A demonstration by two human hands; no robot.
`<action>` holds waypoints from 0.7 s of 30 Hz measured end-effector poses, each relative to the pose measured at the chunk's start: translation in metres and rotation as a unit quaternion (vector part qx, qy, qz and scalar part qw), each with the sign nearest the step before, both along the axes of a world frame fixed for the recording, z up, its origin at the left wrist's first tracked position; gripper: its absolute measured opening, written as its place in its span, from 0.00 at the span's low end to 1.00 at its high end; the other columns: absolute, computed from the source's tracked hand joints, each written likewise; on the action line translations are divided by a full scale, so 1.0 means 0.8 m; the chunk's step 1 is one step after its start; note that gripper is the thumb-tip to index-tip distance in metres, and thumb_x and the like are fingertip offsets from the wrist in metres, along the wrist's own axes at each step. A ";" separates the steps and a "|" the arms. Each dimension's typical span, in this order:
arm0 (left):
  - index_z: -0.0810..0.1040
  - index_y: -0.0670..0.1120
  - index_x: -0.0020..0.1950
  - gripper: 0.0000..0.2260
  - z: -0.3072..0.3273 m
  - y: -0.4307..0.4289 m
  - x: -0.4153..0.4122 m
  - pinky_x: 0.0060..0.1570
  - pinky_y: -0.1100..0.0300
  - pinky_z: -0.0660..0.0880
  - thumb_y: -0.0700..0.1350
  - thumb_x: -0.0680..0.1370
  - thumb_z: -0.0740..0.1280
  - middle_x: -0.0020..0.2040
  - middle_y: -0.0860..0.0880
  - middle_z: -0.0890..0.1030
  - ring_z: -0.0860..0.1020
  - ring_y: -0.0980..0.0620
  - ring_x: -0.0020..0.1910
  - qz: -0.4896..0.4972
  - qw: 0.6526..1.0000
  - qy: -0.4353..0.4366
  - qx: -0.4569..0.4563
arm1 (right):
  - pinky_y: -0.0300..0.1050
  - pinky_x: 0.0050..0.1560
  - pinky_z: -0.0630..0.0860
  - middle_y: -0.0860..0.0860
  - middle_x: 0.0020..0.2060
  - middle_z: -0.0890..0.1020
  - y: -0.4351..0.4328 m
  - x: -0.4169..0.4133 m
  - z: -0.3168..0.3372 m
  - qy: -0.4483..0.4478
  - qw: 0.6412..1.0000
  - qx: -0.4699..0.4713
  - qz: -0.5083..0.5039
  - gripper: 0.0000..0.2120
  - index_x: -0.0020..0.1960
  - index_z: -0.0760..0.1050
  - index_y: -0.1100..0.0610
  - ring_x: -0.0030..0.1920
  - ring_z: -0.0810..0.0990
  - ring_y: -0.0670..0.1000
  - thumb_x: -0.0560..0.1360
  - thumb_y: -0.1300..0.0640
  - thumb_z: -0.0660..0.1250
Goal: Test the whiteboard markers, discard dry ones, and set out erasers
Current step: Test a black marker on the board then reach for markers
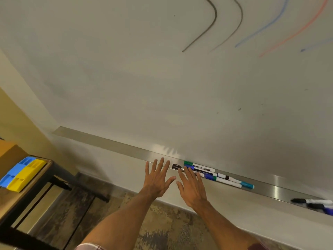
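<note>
My right hand (193, 188) covers the near ends of the markers (201, 168) lying on the tray (111, 141), so I can't tell whether its fingertips touch them. Their labels are too blurred to read. A second group of markers (313, 202) at the tray's right end is cut off by the frame edge. Both hands are spread, fingers straight, gripping nothing. My left hand (157, 177) reaches the tray's front lip just left of the cluster, and from there the steel lies uncovered to the tray's left end. The cluster shows green, blue, black and teal caps on white barrels. Blue erasers (16, 174) and yellow erasers (27, 177) sit side by side on a table (10, 201), well left of the tray.
</note>
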State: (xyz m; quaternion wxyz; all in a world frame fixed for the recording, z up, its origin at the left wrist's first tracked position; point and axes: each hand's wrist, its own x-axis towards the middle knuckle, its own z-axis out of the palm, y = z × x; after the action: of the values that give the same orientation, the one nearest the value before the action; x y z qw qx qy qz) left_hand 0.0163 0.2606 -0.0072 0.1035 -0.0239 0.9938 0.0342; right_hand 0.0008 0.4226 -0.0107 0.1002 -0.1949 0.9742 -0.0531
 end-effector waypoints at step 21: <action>0.44 0.52 0.80 0.24 -0.004 -0.054 -0.031 0.72 0.38 0.32 0.56 0.84 0.41 0.80 0.51 0.46 0.42 0.48 0.79 -0.088 0.996 -0.019 -0.008 | 0.44 0.64 0.66 0.51 0.63 0.73 -0.072 -0.051 0.007 0.043 0.995 -0.074 -0.057 0.20 0.66 0.70 0.54 0.64 0.69 0.51 0.76 0.65 0.64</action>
State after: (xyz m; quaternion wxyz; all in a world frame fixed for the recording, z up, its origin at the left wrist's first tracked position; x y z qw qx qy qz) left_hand -0.0087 0.2170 -0.0106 0.1244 0.0619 0.9901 0.0169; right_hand -0.0400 0.3646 -0.0050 0.0402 -0.1486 0.9805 -0.1225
